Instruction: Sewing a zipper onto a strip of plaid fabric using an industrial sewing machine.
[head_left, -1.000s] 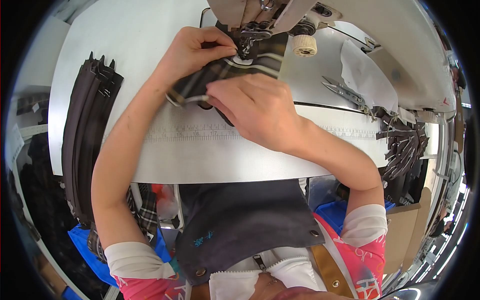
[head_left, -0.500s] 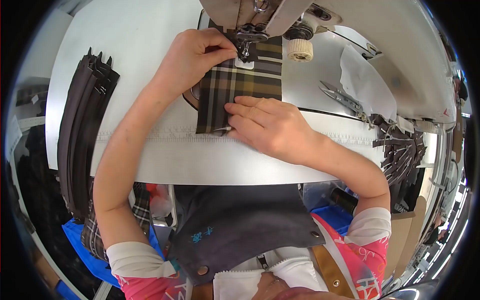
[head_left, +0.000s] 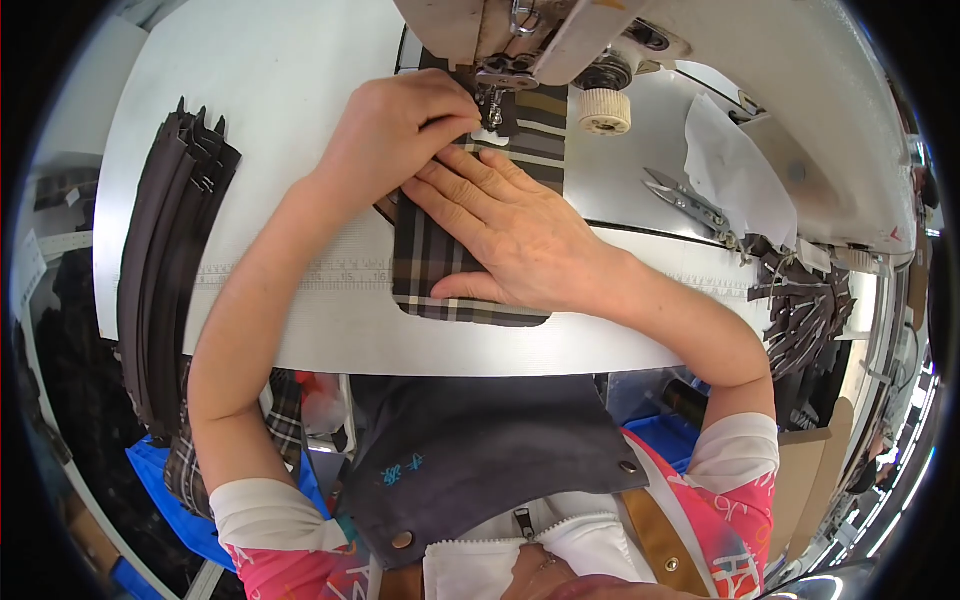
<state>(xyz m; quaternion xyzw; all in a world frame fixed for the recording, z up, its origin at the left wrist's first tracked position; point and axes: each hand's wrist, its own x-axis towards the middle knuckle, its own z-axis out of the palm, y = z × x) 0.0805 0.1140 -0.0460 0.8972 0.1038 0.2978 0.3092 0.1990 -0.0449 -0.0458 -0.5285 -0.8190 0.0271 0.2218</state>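
Dark plaid fabric (head_left: pixel 440 255) lies on the sewing machine bed, its far part under the presser foot (head_left: pixel 491 112). My left hand (head_left: pixel 400 125) is closed in a pinch at the left of the foot, at the fabric's edge; what lies between the fingertips is mostly hidden. Flat on the plaid, my right hand (head_left: pixel 500 220) is open, its fingertips close to the left hand and its thumb spread toward the near edge. The sewing machine head (head_left: pixel 560 40) stands above the fabric.
A stack of dark fabric strips (head_left: pixel 165 250) hangs over the table's left side. Thread snips (head_left: pixel 688 203) and a white sheet (head_left: pixel 740 170) lie right of the fabric. Bundled dark pieces (head_left: pixel 805 310) sit at the right edge. A printed ruler (head_left: pixel 340 275) runs across the table.
My right hand has moved up and left, flattening from curled fingers onto the plaid. The fabric's near edge now reaches closer to me. The left hand stays by the foot.
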